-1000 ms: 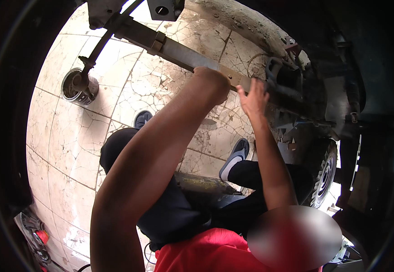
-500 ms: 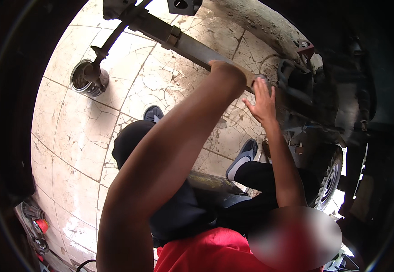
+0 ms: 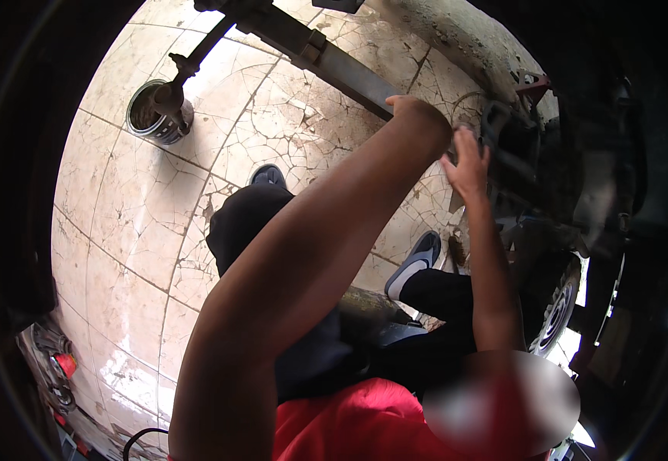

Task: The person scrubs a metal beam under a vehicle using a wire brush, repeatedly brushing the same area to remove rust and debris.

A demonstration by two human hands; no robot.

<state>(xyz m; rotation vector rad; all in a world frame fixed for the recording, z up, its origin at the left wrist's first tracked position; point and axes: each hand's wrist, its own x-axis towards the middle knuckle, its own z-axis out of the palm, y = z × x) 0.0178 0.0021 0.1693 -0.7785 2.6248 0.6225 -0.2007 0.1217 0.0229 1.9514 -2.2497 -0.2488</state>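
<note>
The long metal bar (image 3: 353, 75) slants over the tiled floor (image 3: 219, 134). The left hand (image 3: 424, 121) is at the bar, thumb showing; I cannot tell what its other fingers do. The right hand (image 3: 470, 173) is close by, fingers apart. A steady, gentle touch should work best.

One flat bar (image 3: 355, 75), one jointed rod (image 3: 211, 44), one can (image 3: 162, 137), two slippers (image 3: 425, 250), one wheel (image 3: 558, 312)
</note>
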